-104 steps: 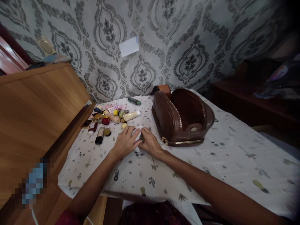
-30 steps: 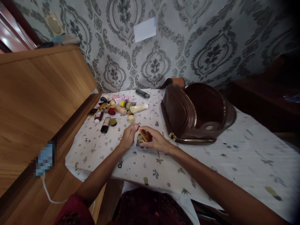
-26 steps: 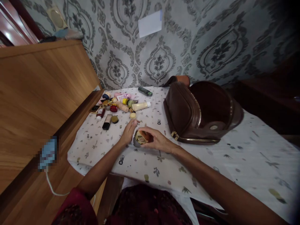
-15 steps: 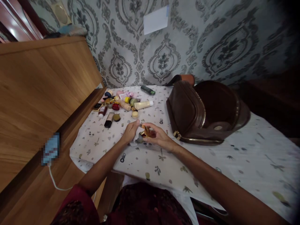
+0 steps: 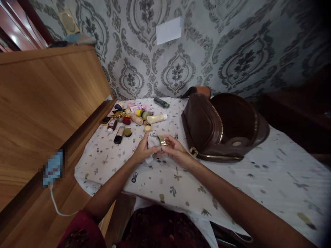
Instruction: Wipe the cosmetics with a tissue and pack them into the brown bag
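Gold-coloured cosmetic container (image 5: 162, 140) is gleaming like a mirror along its visible band, while fingers are covering enough of it to leave its full shape unclear. It is sitting between the two hands, above the patterned white tablecloth (image 5: 181, 193). The right hand (image 5: 176, 150) is gripping it, fingers and thumb closing around its side. The left hand (image 5: 143, 151) is clasping a crumpled whitish cloth (image 5: 153, 140) right beside it. Beyond them, a cream tube (image 5: 156, 118), a red jar (image 5: 126, 120) and a black-capped bottle (image 5: 119, 134) are lying among other cosmetics. To the right, an unzipped brown bag (image 5: 201, 129) is gaping open.
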The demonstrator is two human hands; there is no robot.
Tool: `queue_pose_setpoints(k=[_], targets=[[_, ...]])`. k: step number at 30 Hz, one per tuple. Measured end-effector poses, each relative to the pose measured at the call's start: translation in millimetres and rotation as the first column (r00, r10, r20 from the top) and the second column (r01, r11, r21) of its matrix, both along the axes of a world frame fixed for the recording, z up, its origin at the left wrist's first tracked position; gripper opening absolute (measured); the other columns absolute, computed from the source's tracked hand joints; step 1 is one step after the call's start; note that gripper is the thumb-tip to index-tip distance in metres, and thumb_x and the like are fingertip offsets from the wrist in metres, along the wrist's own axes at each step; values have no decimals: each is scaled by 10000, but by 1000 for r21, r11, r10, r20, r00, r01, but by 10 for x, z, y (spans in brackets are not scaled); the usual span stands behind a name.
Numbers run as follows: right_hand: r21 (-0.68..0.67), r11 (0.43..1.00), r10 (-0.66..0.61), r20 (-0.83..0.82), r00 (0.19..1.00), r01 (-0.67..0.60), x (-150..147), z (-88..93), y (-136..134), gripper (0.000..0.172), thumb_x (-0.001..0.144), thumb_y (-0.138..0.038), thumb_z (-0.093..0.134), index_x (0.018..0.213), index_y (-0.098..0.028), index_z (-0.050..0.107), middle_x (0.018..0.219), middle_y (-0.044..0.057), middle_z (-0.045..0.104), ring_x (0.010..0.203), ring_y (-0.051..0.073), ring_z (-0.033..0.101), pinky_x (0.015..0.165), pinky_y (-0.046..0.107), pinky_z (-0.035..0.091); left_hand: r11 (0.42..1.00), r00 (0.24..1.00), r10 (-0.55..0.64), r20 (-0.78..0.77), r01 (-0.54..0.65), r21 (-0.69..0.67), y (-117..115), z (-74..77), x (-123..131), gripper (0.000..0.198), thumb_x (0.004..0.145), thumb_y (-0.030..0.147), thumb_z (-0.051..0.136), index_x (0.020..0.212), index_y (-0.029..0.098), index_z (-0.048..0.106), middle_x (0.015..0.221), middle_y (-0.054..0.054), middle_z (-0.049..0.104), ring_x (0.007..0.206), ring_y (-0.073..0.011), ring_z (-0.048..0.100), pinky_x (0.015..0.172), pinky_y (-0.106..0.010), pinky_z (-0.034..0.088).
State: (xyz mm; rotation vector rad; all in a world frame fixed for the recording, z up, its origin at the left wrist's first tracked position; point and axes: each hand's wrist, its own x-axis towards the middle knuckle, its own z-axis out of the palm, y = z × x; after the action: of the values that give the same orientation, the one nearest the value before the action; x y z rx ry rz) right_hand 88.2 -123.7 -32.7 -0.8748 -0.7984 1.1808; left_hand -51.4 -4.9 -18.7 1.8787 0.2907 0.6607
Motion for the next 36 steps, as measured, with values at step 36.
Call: queue_pose_setpoints(k=[36], targets=[[-199, 974, 6, -452, 892, -108, 138, 60, 23, 415, 891, -583, 538, 821, -181, 616, 588, 18, 634, 469, 119, 546, 447, 217, 467, 730, 978, 62, 197, -179, 659, -75, 17, -49, 209, 917, 201, 437, 1075, 151, 565, 1389, -205, 469, 1340, -284, 447, 1051, -454, 433]])
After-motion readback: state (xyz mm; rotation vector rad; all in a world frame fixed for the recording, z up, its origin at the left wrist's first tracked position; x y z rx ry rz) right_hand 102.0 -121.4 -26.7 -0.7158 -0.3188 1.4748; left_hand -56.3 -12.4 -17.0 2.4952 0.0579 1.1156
